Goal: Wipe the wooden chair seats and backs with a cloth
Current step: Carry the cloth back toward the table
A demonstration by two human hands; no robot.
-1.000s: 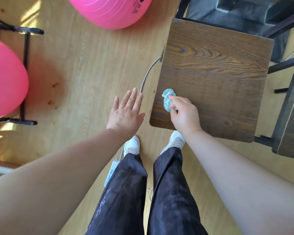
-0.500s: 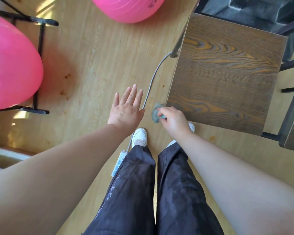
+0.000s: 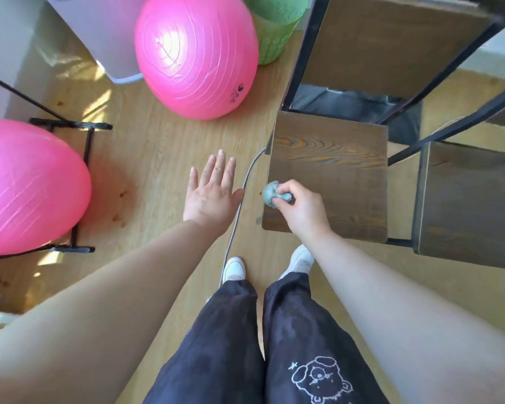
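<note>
Cloth point(image 3: 272, 195), pinched in my right hand point(image 3: 302, 209), sits at the chair seat's point(image 3: 333, 170) nine o'clock edge. My left hand point(image 3: 209, 196) is spread; a grey cable point(image 3: 231, 237) runs between them, pink ball point(image 3: 197, 53) at eleven o'clock.

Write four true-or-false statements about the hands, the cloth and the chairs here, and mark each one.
1. The right hand grips a balled teal cloth. True.
2. The cloth is at the middle of the chair seat. False: it is at the seat's left edge.
3. The left hand holds a chair back. False: it is spread open above the floor, holding nothing.
4. Two pink exercise balls are in view. True.
</note>
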